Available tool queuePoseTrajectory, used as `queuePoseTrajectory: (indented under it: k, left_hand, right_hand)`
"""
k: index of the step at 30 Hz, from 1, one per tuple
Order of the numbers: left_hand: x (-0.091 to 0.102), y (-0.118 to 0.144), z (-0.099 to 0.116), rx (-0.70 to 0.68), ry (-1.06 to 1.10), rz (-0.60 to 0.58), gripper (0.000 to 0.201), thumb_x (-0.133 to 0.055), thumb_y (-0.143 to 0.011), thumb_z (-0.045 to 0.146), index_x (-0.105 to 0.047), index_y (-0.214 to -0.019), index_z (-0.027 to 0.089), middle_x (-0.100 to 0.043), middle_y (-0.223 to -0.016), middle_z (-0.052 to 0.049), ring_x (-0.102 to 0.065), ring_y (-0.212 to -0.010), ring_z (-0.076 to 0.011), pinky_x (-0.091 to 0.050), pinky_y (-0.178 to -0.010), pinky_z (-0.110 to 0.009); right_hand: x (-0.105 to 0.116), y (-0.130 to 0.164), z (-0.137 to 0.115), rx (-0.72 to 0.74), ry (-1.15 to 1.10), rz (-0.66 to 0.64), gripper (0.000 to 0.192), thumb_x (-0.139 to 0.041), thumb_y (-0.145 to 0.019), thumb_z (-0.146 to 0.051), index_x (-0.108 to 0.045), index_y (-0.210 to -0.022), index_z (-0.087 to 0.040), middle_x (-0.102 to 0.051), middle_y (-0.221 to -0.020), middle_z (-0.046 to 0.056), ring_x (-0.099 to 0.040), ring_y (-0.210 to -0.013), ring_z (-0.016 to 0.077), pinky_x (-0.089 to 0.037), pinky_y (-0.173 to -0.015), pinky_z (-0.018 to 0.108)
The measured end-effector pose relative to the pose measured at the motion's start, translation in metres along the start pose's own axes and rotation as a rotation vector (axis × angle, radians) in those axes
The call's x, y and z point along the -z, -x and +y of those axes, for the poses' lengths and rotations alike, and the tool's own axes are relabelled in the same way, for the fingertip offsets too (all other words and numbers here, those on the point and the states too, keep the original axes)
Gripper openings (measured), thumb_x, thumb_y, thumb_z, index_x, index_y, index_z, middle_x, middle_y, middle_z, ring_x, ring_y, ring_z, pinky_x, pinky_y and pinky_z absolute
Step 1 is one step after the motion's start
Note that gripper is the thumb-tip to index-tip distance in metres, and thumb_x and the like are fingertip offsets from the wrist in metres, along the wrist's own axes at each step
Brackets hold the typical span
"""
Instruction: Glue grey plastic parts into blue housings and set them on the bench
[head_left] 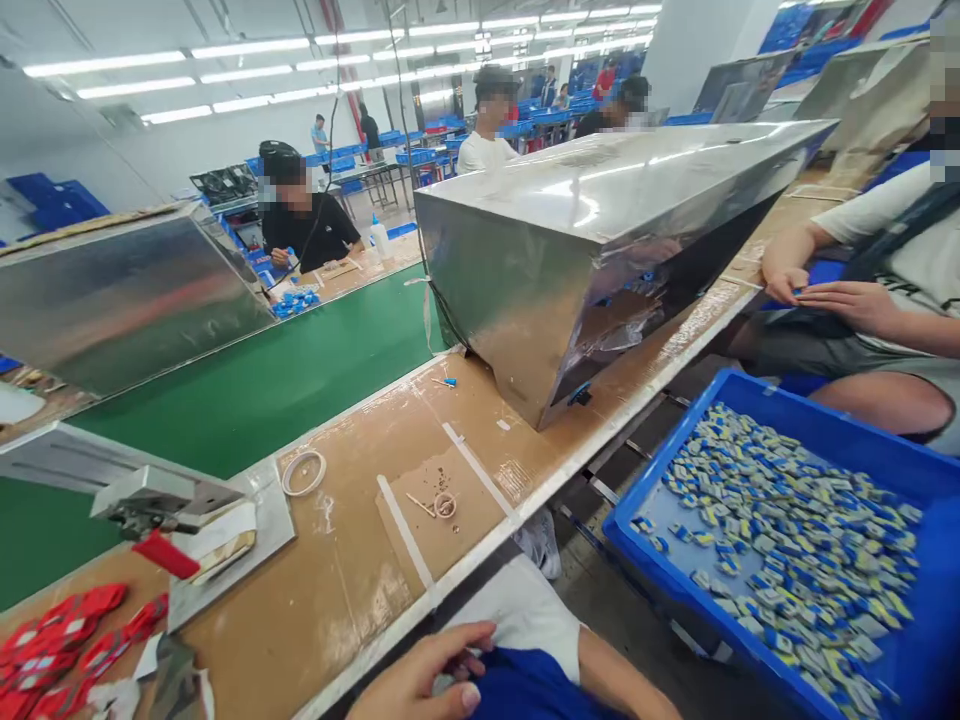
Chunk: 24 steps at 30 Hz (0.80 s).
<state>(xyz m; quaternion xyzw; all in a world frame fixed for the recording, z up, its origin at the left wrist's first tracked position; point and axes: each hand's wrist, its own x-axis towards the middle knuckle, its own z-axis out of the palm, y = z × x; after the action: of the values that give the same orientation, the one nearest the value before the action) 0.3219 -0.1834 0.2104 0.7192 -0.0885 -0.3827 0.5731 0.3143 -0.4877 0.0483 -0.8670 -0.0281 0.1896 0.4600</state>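
My left hand [424,682] is at the bottom edge, over my lap, just below the brown workbench [337,590]. Its fingers curl around the edge of a blue fabric piece [525,695], and the thumb lies on top. A bare forearm [626,680] comes in from the lower right and runs under the blue fabric, so my right hand is hidden. White cloth [525,605] lies just above the hand. A blue bin [922,470] full of several small blue, yellow and white parts [787,550] stands to the right, apart from both arms.
A large steel box [570,230] sits on the bench ahead. Left of it runs a green conveyor belt [262,390]. A small press with a red handle [161,552], red pieces [60,630] and a tape ring [303,472] lie at the left. A seated co-worker's hands [825,292] are at the right.
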Motion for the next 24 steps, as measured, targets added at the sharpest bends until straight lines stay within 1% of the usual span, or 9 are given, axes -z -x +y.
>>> queuePoseTrajectory:
  k: [3, 5, 7, 10, 12, 15, 18, 20, 24]
  left_hand:
    - [0.014, 0.003, -0.008, -0.132, 0.24, 0.097, 0.071, -0.06, -0.09, 0.07, -0.056, -0.148, 0.03, -0.064, -0.142, -0.013, -0.064, -0.122, -0.0312, -0.047, -0.109, -0.046]
    - [0.023, 0.006, -0.016, -0.178, 0.333, 0.19, 0.071, -0.061, -0.09, 0.07, -0.059, -0.146, 0.027, -0.068, -0.134, -0.015, -0.066, -0.116, -0.0305, -0.048, -0.104, -0.046]
    - [0.032, 0.009, -0.026, -0.19, 0.419, 0.247, 0.069, -0.062, -0.089, 0.069, -0.061, -0.143, 0.025, -0.072, -0.121, -0.015, -0.068, -0.108, -0.0288, -0.05, -0.1, -0.044]
    - [0.04, 0.015, -0.043, -0.15, 0.536, 0.323, 0.07, -0.066, -0.086, 0.07, -0.063, -0.139, 0.023, -0.073, -0.111, -0.014, -0.068, -0.103, -0.0273, -0.05, -0.095, -0.042]
    - [0.041, 0.017, -0.058, -0.102, 0.616, 0.414, 0.071, -0.071, -0.083, 0.068, -0.064, -0.136, 0.022, -0.073, -0.11, -0.014, -0.068, -0.101, -0.0264, -0.05, -0.094, -0.04]
    - [0.035, 0.019, -0.085, -0.106, 0.81, 0.655, 0.068, -0.077, -0.077, 0.067, -0.067, -0.127, 0.022, -0.072, -0.105, -0.011, -0.068, -0.093, -0.0223, -0.053, -0.089, -0.036]
    - [0.03, 0.018, -0.104, -0.214, 1.011, 0.859, 0.062, -0.078, -0.076, 0.066, -0.069, -0.12, 0.024, -0.071, -0.099, -0.008, -0.067, -0.086, -0.0188, -0.054, -0.084, -0.034]
    - [0.031, 0.017, -0.105, -0.264, 1.074, 0.819, 0.057, -0.08, -0.078, 0.061, -0.07, -0.121, 0.025, -0.071, -0.101, -0.008, -0.067, -0.088, -0.0188, -0.054, -0.084, -0.033]
    - [0.036, 0.017, -0.095, -0.324, 1.136, 0.63, 0.05, -0.079, -0.084, 0.053, -0.072, -0.123, 0.024, -0.073, -0.105, -0.01, -0.069, -0.092, -0.0194, -0.052, -0.085, -0.033]
  right_hand:
    - [0.056, -0.027, -0.011, 0.041, 0.042, -0.121, 0.018, -0.063, -0.077, -0.035, -0.077, -0.067, -0.03, -0.076, -0.072, 0.011, -0.076, -0.081, 0.0356, -0.057, -0.077, 0.047]
    - [0.088, -0.07, -0.04, 0.184, 0.041, -0.059, 0.026, -0.057, -0.089, -0.04, -0.079, -0.096, -0.028, -0.079, -0.099, 0.01, -0.074, -0.096, 0.0312, -0.055, -0.089, 0.046]
    - [0.105, -0.126, -0.08, 0.368, 0.025, 0.017, 0.032, -0.05, -0.098, -0.041, -0.075, -0.109, -0.023, -0.077, -0.107, 0.011, -0.071, -0.098, 0.0268, -0.054, -0.09, 0.041]
    - [0.1, -0.209, -0.131, 0.61, 0.106, -0.007, 0.033, -0.05, -0.099, -0.033, -0.072, -0.12, -0.019, -0.072, -0.116, 0.013, -0.066, -0.107, 0.0259, -0.051, -0.097, 0.041]
    - [0.087, -0.249, -0.147, 0.646, 0.114, -0.04, 0.03, -0.053, -0.097, -0.028, -0.073, -0.118, -0.018, -0.07, -0.116, 0.014, -0.063, -0.11, 0.0261, -0.049, -0.1, 0.041]
    - [0.072, -0.278, -0.152, 0.687, 0.121, -0.077, 0.022, -0.057, -0.096, -0.03, -0.077, -0.102, -0.02, -0.068, -0.105, 0.011, -0.063, -0.102, 0.0253, -0.049, -0.095, 0.04]
    - [0.068, -0.283, -0.149, 0.745, 0.147, -0.099, 0.027, -0.054, -0.099, -0.035, -0.075, -0.09, -0.021, -0.068, -0.095, 0.009, -0.063, -0.093, 0.0247, -0.05, -0.086, 0.038]
    - [0.068, -0.283, -0.147, 0.786, 0.173, -0.112, 0.03, -0.051, -0.101, -0.037, -0.073, -0.088, -0.022, -0.068, -0.092, 0.009, -0.063, -0.089, 0.0248, -0.05, -0.081, 0.038]
    - [0.066, -0.29, -0.141, 0.827, 0.251, -0.131, 0.033, -0.046, -0.104, -0.04, -0.068, -0.088, -0.023, -0.068, -0.092, 0.009, -0.064, -0.086, 0.0241, -0.05, -0.078, 0.036]
